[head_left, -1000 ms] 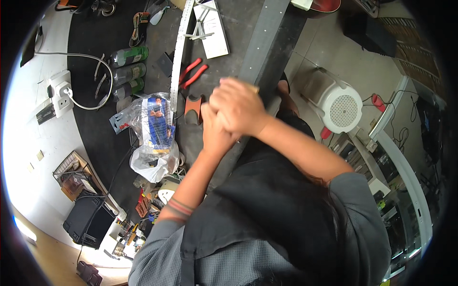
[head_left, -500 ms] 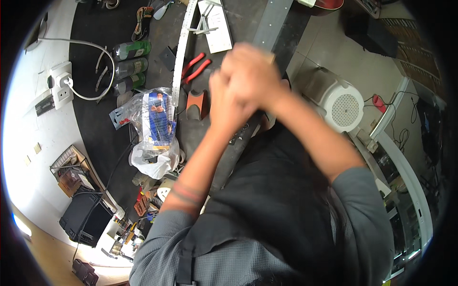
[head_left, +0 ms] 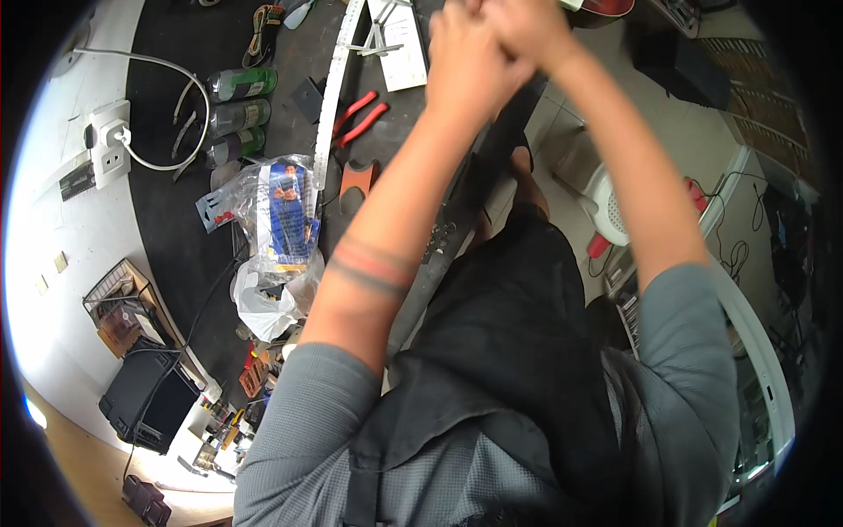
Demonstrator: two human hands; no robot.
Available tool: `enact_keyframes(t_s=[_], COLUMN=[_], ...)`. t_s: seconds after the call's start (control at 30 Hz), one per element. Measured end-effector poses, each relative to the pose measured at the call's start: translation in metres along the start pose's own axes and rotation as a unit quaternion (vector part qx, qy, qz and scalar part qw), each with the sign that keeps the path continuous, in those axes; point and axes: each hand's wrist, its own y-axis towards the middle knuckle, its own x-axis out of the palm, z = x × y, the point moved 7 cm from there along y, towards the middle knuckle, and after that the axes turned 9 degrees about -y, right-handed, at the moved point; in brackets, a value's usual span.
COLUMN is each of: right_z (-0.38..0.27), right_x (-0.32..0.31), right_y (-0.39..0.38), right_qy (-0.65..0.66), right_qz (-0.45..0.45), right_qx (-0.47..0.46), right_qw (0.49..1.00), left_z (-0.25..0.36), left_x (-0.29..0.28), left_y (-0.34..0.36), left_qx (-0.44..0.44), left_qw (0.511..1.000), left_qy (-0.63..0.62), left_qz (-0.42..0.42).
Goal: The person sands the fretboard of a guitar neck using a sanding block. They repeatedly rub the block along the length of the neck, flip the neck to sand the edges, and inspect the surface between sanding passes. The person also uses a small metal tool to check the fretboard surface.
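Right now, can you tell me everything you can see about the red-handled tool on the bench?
The red-handled tool looks like pliers. It has two slim, slightly curved handles, maybe plastic-coated. It lies on the dark bench with the handles spread apart, their free ends pointing toward the picture's upper right. Its other end reaches the long pale ruler; I can't make out the head there. The left hand and right hand aren't touching it.

the left hand (head_left: 464, 66) and right hand (head_left: 534, 31), both motion-blurred, meet in one grip at the top of the head view; anything inside it is hidden. on the dark table (head_left: 167, 246), red-handled pliers (head_left: 364, 127) lie just right of a long ruler (head_left: 336, 79). three bottles (head_left: 242, 83) and a clear plastic bag (head_left: 249, 201) are left of it.
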Motion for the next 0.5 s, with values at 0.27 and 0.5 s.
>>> enact_keyframes(t_s=[0.27, 0.5], right_z=[-0.156, 0.052], right_x=[0.070, -0.008], right_y=[-0.117, 0.032], right_qy=[0.036, 0.037], right_qz=[0.001, -0.016], right_qx=[0.024, 0.015], right_qw=[0.999, 0.999], left_z=[-0.017, 0.012], left_x=[-0.050, 0.007], left_y=[-0.193, 0.055], left_qx=[-0.082, -0.012], left_qw=[0.994, 0.998], left_qy=[-0.020, -0.048], left_qz=[-0.074, 0.039])
